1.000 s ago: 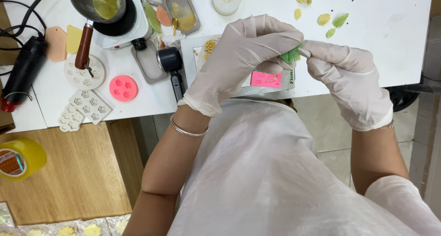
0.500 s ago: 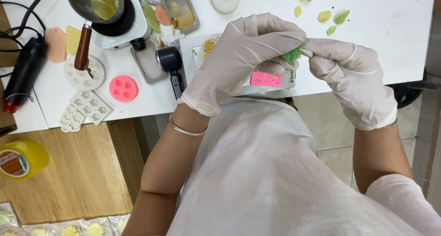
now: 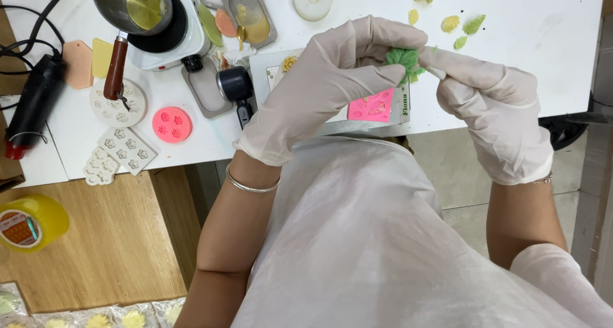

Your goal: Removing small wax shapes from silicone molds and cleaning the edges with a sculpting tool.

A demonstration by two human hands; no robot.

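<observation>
- Both gloved hands met over the worktop's (image 3: 543, 41) near edge; left hand's (image 3: 325, 89) grip pinched a green leaf-shaped piece (image 3: 403, 61), right hand's (image 3: 495, 114) fingertips closed on its other side.
- Just below lay a pink mould (image 3: 371, 106).
- Farther off stood a small pot (image 3: 131, 9) on a hotplate (image 3: 167, 42).

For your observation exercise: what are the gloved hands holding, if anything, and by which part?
A small green leaf-shaped piece, pinched at its left side by the left hand and at its right edge by the right hand fingertips. Its underside is hidden.
</observation>
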